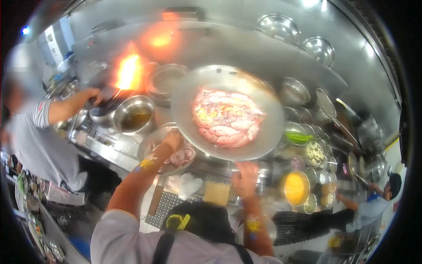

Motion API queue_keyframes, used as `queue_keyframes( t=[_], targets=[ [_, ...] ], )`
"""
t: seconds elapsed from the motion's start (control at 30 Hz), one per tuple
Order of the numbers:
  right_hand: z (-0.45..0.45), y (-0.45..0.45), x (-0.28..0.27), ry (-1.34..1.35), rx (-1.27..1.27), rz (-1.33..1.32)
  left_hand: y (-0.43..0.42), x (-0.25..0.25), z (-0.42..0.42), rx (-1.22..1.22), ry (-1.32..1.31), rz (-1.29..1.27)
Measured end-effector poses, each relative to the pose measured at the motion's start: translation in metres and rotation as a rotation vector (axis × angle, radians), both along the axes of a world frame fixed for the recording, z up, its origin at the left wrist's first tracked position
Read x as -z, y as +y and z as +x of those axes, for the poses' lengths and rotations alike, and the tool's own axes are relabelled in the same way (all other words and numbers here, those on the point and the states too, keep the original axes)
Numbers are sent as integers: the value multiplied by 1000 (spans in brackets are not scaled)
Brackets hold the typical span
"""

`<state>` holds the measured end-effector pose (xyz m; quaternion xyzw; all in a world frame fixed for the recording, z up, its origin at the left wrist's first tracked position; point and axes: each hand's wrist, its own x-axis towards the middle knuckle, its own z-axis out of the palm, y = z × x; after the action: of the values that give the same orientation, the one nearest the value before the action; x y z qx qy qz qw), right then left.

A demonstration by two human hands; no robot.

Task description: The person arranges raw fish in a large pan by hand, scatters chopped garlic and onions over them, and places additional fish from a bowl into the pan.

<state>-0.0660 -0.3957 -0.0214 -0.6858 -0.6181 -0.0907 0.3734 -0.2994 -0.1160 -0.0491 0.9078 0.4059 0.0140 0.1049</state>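
Observation:
A wide, shallow metal basin is in front of me, holding several pinkish-red whole fish with yellow pieces scattered over them. My left hand is closed at the basin's lower left rim. My right hand is at the near rim, its fingers bent up against the edge and partly blurred. Partly behind my left forearm, a metal bowl of raw, pale pink pieces stands on the counter.
On the left, a co-worker handles a wok beside a tall flame. A pot of brown liquid stands nearby. Several small bowls, including one with yellow liquid and one with green vegetables, line the right. Another person works at far right.

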Motion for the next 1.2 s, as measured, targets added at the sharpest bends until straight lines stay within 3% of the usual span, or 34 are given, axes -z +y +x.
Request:
queue_keyframes(
  t=[0.07,0.17,0.3,0.47,0.53,0.6,0.67,0.73,0.83,0.9,1.0,1.1,1.17,1.2],
  targets=[
    [-1,1,-2,1,-1,-11,6,-8,7,38,180,-39],
    [-1,0,-4,-3,-5,-25,15,20,8,192,274,195],
    [-2,-2,-10,3,-31,-29,28,44,16,158,372,282],
    [0,-2,-10,8,-22,4,32,37,-30,260,-51,333],
    [0,-1,-8,6,-5,22,11,1,-51,109,-187,182],
    [-1,-1,-10,13,10,24,17,21,-80,234,-643,559],
    [-3,-2,-12,33,40,30,-2,-6,-93,-184,-855,288],
    [-4,-1,-13,55,45,18,-12,-49,-96,-179,-1044,232],
    [-1,0,-11,50,32,51,-8,-108,-84,-201,-1100,79],
    [0,1,-9,42,37,46,-10,-150,-52,-2,-873,353],
    [2,3,-4,59,17,6,0,-176,27,218,-883,216],
    [4,1,-6,93,-10,-46,19,-165,118,367,-726,82],
    [6,6,-13,106,-27,42,32,-154,181,560,-477,242],
    [7,7,-13,113,-34,37,35,-147,211,599,-364,201]
  ],
)
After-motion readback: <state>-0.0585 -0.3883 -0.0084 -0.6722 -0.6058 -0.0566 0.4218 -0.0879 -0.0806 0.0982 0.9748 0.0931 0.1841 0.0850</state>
